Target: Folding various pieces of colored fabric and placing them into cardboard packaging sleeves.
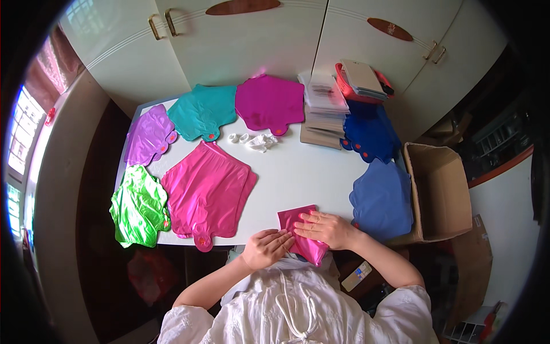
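Observation:
At the table's front edge lies a folded pink foil balloon [309, 248], its lower corner hanging toward my lap. My right hand [327, 228] rests flat on top of it with the fingers stretched out. From the other side, my left hand [267, 247] lays its extended fingers along the balloon's left edge; its thumb is hidden. Left of my hands is a stack of flat, unfolded pink foil balloons [209, 192], with a round tab at the bottom. Crumpled white string or ribbon [262, 142] lies beyond, near the middle of the table.
Around the white table [286, 172] lie flat foil balloons in green [139, 206], lilac [150, 135], teal [203, 110], magenta [270, 103], dark blue [372, 129] and light blue [382, 200]. Card stacks [325, 117] and a red basket [344, 86] stand behind. A cardboard box [421, 189] adjoins the right edge.

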